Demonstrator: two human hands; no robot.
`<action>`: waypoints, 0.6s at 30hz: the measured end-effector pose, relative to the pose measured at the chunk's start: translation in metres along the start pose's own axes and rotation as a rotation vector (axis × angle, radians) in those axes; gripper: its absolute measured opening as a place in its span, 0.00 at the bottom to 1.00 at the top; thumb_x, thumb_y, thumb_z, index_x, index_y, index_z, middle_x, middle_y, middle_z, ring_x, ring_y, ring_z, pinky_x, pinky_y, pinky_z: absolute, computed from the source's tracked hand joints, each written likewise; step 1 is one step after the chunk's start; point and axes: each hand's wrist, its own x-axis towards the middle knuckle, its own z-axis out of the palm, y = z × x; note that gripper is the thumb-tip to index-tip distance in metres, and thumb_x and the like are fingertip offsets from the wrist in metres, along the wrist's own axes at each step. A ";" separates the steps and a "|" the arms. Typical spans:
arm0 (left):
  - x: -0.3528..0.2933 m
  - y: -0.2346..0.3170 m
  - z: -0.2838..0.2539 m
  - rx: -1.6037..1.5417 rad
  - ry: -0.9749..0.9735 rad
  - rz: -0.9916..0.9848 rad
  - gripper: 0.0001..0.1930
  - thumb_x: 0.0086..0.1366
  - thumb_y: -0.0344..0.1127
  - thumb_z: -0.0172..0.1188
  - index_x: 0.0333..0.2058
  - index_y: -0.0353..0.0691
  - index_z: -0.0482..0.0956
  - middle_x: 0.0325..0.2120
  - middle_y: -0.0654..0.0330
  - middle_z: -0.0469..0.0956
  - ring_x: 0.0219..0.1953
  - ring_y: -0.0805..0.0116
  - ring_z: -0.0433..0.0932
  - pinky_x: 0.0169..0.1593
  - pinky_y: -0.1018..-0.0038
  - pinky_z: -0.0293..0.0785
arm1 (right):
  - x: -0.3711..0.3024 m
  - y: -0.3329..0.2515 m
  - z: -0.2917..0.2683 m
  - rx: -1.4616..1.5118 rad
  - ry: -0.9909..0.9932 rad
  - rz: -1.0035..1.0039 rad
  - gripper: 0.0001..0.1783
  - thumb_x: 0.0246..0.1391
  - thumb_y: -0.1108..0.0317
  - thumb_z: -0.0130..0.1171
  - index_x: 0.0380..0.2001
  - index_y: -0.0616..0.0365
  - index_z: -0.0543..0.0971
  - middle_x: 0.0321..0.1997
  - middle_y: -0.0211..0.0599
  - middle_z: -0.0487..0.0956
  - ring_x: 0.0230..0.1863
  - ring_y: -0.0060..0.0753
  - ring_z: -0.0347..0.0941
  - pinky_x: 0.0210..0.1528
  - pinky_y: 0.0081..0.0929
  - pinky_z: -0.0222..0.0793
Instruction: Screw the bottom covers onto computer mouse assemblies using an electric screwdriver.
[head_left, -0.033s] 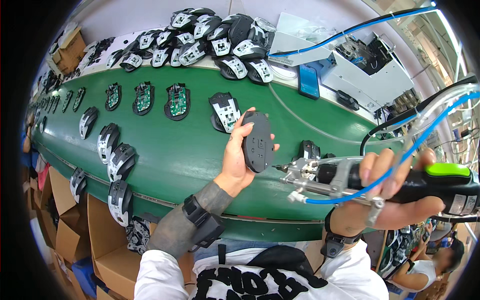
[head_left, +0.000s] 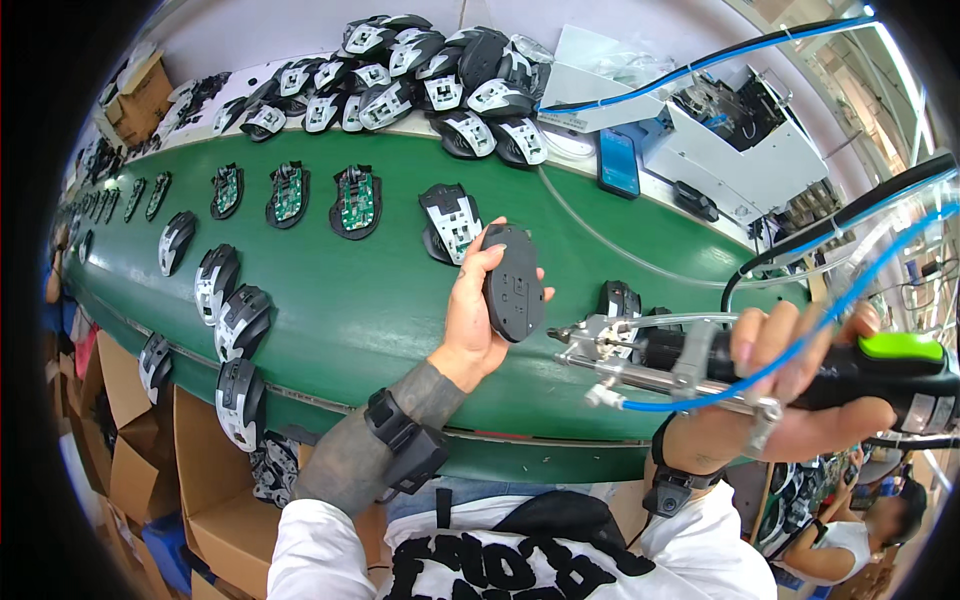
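Note:
My left hand (head_left: 474,310) holds a dark computer mouse (head_left: 516,282), its flat underside turned up toward me and to the right. My right hand (head_left: 790,370) is wrapped around a black electric screwdriver (head_left: 690,357) with a green lever, a metal bracket and a blue air hose. The screwdriver's tip (head_left: 556,333) points left, a short gap from the mouse's lower end. Just beyond my left hand lies a grey-and-black mouse shell (head_left: 452,222). Another mouse (head_left: 619,298) sits behind the screwdriver, partly covered by it.
Several mouse bases with green circuit boards (head_left: 357,202) stand along the green belt (head_left: 370,300). Silver-and-black mice (head_left: 240,324) lie at left, with a heap of them (head_left: 400,75) at the back. A phone (head_left: 618,165) and white machine (head_left: 720,130) are back right; cardboard boxes (head_left: 215,500) below left.
The screwdriver in my right hand has shifted slightly to the right, widening the gap from the mouse. My left hand keeps its hold and has barely moved.

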 end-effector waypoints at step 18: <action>-0.006 -0.003 0.001 0.011 -0.064 -0.078 0.25 0.60 0.40 0.48 0.56 0.46 0.59 0.46 0.56 0.67 0.38 0.64 0.73 0.41 0.61 0.76 | -0.008 0.009 0.013 0.097 -0.074 0.006 0.44 0.46 0.32 0.50 0.56 0.52 0.56 0.22 0.32 0.70 0.23 0.32 0.68 0.29 0.32 0.67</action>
